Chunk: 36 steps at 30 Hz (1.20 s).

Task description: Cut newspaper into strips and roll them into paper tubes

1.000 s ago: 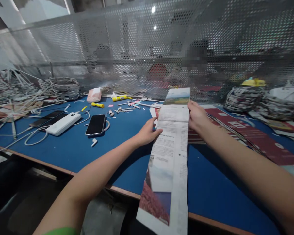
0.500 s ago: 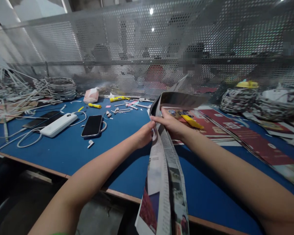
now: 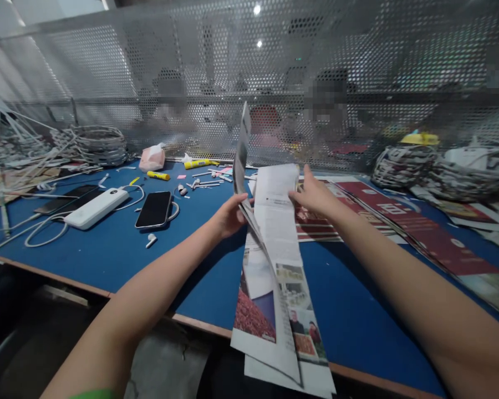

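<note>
My left hand (image 3: 232,215) pinches a folded strip of newspaper (image 3: 242,147) between thumb and fingers; its far end stands upright and its near end hangs past the table edge. Beside it, another long newspaper strip (image 3: 274,221) lies opened out, with small photos on its near part. My right hand (image 3: 314,194) is at the right edge of that strip, index finger stretched forward and thumb apart, its thumb tip touching the paper. Its other fingers are partly hidden. Under and beyond this hand lie red printed sheets (image 3: 349,208).
On the blue table (image 3: 191,271), to the left, are a phone (image 3: 153,210), a white power bank (image 3: 97,208), cables and an earbud (image 3: 151,240). Glue sticks (image 3: 197,164) and paper bits lie behind. Woven paper baskets (image 3: 403,172) stand at right. A perforated metal screen (image 3: 233,66) closes the back.
The newspaper strips have come apart. The left hand has moved slightly left with one, and the right hand has moved right and forward. The yellow tool on the red sheets is now out of sight.
</note>
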Tool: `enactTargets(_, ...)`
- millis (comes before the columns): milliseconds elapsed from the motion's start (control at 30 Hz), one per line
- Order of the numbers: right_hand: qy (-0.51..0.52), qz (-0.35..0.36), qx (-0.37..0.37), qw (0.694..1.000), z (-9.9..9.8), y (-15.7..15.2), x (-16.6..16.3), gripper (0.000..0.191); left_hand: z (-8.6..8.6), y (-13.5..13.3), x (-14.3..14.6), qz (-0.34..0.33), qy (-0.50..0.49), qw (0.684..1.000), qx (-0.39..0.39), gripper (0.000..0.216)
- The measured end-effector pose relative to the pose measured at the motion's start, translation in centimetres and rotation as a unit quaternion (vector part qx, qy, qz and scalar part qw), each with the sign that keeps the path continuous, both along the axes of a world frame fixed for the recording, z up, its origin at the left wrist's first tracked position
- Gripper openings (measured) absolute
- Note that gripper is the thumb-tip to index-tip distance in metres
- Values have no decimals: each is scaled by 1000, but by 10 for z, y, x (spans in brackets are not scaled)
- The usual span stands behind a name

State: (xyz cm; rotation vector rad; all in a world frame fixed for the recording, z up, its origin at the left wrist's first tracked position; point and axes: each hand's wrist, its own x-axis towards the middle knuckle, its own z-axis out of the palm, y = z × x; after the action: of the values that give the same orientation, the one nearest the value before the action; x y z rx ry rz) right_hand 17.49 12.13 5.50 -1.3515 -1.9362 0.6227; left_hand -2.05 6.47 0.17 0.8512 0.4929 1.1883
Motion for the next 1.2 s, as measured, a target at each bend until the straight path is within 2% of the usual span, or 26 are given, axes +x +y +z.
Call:
enactTargets(67, -19, -7, 1, 1000, 0, -1, 2, 85, -2, 0, 3, 24, 0, 1000, 1, 34)
enactTargets(100, -19, 15, -16, 1000, 1, -5, 0, 83, -3, -1, 6, 34, -1, 999, 2, 37)
enactTargets(200, 13, 141, -99, 985, 2, -27, -15, 78, -4, -2, 12, 52, -3, 999, 6, 48)
enactTargets(267, 16, 193, -104, 975, 2, -42, -27, 83, -5, -3, 14, 62, -3, 998, 12, 56)
enactTargets(400, 2, 202, -115, 973, -3, -56, -40, 87, -7, -2, 14, 74, 8, 996, 40, 65)
enactTargets(633, 37, 250, -139, 957, -11, -48, -37, 79, -14, 1, 11, 69, 31, 995, 60, 57)
enactTargets(800, 51, 246, -175, 952, -12, -47, -38, 76, -12, 0, 10, 54, 48, 995, 74, 53)
enactTargets(933, 43, 244, -161, 955, -10, -45, -36, 72, -7, -3, 10, 48, 40, 995, 78, 52)
enactTargets(1100, -4, 181, -70, 981, -8, -38, -33, 68, -4, -4, 8, 48, 61, 996, 42, 39)
enactTargets(1200, 14, 122, -18, 992, -9, -32, -32, 55, -5, -2, 4, 41, 69, 996, 32, 32)
